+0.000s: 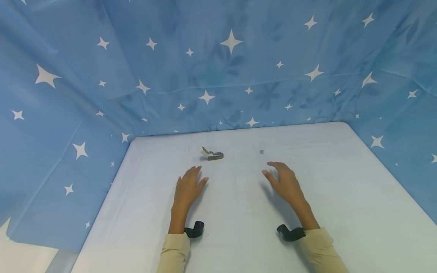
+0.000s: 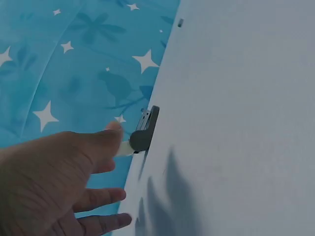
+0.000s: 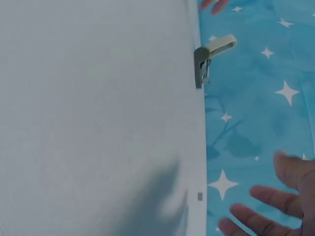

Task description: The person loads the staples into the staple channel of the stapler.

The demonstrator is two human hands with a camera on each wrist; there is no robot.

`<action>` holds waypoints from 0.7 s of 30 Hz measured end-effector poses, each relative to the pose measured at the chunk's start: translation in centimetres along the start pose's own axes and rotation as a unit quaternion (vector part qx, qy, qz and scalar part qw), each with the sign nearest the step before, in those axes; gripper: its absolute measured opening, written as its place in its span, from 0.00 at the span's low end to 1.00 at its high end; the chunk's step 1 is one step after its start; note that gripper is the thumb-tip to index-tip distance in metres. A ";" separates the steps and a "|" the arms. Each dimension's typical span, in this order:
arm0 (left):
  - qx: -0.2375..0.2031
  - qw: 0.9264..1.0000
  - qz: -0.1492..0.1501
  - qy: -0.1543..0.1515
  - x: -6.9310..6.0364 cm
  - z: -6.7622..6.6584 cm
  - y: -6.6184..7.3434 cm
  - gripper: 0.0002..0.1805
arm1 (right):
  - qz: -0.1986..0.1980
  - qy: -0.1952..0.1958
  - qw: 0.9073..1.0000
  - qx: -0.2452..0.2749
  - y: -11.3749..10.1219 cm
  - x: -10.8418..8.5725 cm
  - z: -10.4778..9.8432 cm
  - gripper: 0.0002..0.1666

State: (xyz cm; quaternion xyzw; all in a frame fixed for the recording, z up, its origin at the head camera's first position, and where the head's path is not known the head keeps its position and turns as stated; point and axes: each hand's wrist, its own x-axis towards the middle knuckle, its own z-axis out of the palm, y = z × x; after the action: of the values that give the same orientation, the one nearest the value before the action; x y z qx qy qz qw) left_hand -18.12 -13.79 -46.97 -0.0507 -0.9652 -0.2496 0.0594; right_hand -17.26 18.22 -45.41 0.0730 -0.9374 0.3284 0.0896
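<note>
A small stapler (image 1: 216, 156) with a grey base lies on the table, its cream top arm swung up and back. To its right sits a tiny grey rectangular piece (image 1: 261, 151), too small to identify surely. My left hand (image 1: 186, 191) is held over the table just in front of the stapler, fingers loosely spread and holding nothing. Near the grey piece, my right hand (image 1: 286, 185) hovers with thumb and fingers apart, also bare. In the left wrist view the thumb partly covers the cream arm of the stapler (image 2: 141, 140). The right wrist view shows the stapler (image 3: 199, 64) unobstructed.
A white-covered table (image 1: 235, 212) spreads beneath both hands. Blue star-patterned cloth (image 1: 211, 68) hangs along its back and sides. Each wrist wears a black camera mount, one on the left (image 1: 195, 229) and one on the right (image 1: 290, 233).
</note>
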 end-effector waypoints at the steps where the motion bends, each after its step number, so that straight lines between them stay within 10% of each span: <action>1: -0.024 1.000 -0.001 0.009 0.2 0.2 0.0 0.30 | 0.014 0.006 0.999 0.035 0.0 0.0 0.1 0.26; 11: -0.233 0.971 -0.040 0.020 3.1 2.4 -1.0 0.20 | 0.189 -0.105 0.939 0.267 0.8 -0.1 1.3 0.21; 21: -0.289 0.949 -0.083 0.095 5.8 4.0 -2.0 0.25 | 0.196 -0.088 0.930 0.299 1.5 -0.7 2.9 0.18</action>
State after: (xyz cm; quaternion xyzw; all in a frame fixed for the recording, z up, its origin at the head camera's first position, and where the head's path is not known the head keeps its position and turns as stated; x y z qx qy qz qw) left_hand -24.42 -13.21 -50.58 0.0384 -0.8422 -0.5258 0.1130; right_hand -17.26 17.65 -48.69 -0.0604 -0.7959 0.5964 -0.0851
